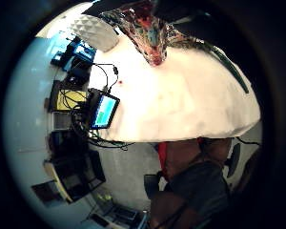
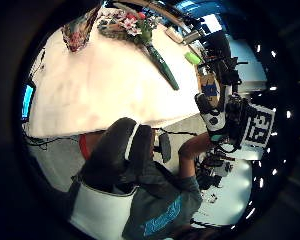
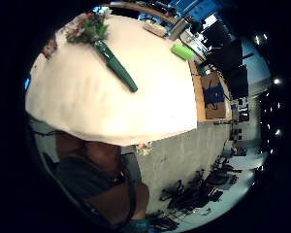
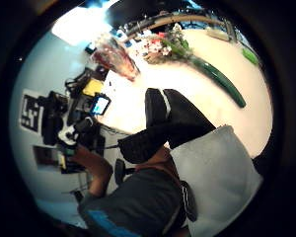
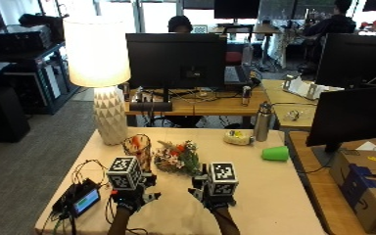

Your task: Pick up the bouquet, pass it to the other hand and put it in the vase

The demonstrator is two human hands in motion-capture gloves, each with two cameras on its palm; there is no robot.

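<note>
step: pre-pick, nothing grasped yet
bouquet (image 5: pixel 177 157): lying on table (image 5: pixel 266 186), flowers beside vase (image 5: pixel 138 148), green stem toward the person
left hand (image 5: pixel 130 192): above table, holds nothing; finger spread can't tell
right hand (image 5: pixel 215 192): same, empty; fingers can't tell
next: probably one hand reaches forward, closes round the stem

My bouquet (image 5: pixel 177 157) is lying flat on the worktop at centre frame in the outside view, red, pink and white blooms bunched with green leaves, its green wrapped stem trailing toward me. Just left of it my vase (image 5: pixel 138 148) is standing upright, clear glass with orange-red patterning.
</note>
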